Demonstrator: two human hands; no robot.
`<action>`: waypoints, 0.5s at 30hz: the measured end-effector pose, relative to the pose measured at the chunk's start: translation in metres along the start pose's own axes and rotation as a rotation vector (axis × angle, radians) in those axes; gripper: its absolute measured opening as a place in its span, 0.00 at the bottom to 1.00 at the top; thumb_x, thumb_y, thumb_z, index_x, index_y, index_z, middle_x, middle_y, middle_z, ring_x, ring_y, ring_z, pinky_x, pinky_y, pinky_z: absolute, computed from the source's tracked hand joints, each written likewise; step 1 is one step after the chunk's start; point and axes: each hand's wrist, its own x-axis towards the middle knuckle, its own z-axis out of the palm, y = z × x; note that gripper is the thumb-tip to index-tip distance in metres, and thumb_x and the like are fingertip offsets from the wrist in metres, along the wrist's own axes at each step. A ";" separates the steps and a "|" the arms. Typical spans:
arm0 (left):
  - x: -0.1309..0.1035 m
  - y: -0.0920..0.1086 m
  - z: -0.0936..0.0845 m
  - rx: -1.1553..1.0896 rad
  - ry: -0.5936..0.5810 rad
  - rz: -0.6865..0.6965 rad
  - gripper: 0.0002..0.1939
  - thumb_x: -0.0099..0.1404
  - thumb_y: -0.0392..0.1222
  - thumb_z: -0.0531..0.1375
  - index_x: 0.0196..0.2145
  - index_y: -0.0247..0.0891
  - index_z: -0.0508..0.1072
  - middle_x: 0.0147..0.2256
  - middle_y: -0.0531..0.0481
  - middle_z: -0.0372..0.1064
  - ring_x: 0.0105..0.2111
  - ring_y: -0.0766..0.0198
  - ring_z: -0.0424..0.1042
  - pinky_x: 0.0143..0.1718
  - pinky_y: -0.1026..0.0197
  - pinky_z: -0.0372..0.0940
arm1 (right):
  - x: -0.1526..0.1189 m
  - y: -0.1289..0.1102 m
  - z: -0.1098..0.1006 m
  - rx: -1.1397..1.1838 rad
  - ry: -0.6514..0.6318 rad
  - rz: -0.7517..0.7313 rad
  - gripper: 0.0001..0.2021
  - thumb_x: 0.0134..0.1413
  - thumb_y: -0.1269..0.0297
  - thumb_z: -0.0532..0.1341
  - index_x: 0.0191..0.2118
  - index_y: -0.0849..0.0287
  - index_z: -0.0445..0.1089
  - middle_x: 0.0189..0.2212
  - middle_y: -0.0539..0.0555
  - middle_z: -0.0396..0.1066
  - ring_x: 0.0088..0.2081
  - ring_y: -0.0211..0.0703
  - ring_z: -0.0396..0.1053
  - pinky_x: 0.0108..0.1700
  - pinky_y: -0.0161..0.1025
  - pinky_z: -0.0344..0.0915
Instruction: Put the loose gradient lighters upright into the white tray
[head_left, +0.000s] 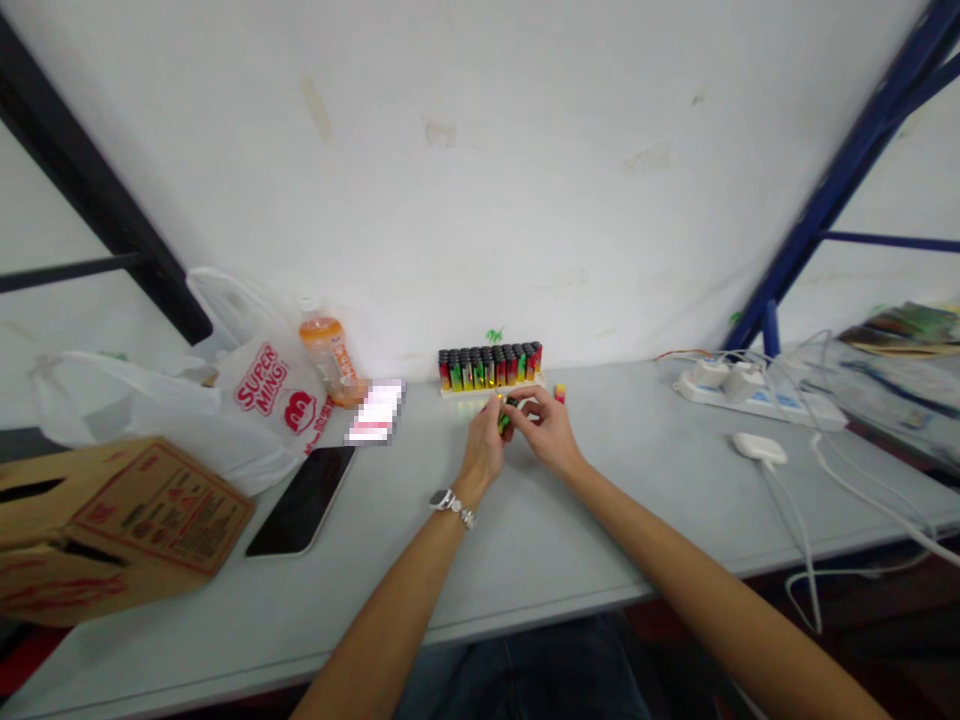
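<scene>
My left hand point(486, 440), with a watch on its wrist, is closed around a small green lighter point(505, 418) with a black top. My right hand point(546, 430) meets it from the other side, thumb and fingers pinched at the black top. Fingers cover much of the lighter. Just behind the hands, a pale tray point(459, 394) holds tight upright rows of lighters point(489, 368) with black tops and red, green and yellow bodies. A red and yellow piece point(560, 393) shows beside the right hand's knuckles, partly hidden.
On the left are a cardboard box point(165, 515), a white plastic bag point(225, 400), an orange drink bottle point(328, 360), a dark tablet or phone point(304, 500) and a blurred-out item point(377, 412). A power strip point(757, 395), white charger point(760, 448) and loose cables lie right. A wall stands behind.
</scene>
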 end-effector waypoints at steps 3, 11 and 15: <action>0.000 0.002 -0.001 0.145 -0.015 0.124 0.30 0.72 0.60 0.38 0.26 0.38 0.66 0.25 0.49 0.66 0.28 0.64 0.65 0.31 0.61 0.61 | 0.007 0.001 -0.010 0.122 0.002 0.068 0.18 0.47 0.49 0.68 0.38 0.56 0.69 0.22 0.48 0.68 0.22 0.39 0.67 0.22 0.36 0.65; 0.016 -0.003 -0.028 0.791 0.045 0.366 0.04 0.65 0.37 0.57 0.37 0.38 0.72 0.40 0.45 0.69 0.44 0.57 0.69 0.50 0.54 0.65 | 0.069 0.024 -0.053 -0.188 0.102 -0.110 0.13 0.49 0.56 0.66 0.37 0.59 0.73 0.31 0.53 0.74 0.29 0.40 0.72 0.34 0.40 0.71; 0.014 -0.002 -0.032 0.996 -0.022 0.291 0.04 0.62 0.38 0.62 0.36 0.37 0.72 0.39 0.45 0.69 0.42 0.56 0.70 0.48 0.54 0.65 | 0.098 0.041 -0.058 -0.412 -0.004 -0.257 0.05 0.51 0.65 0.63 0.33 0.60 0.73 0.33 0.54 0.73 0.31 0.40 0.71 0.36 0.39 0.70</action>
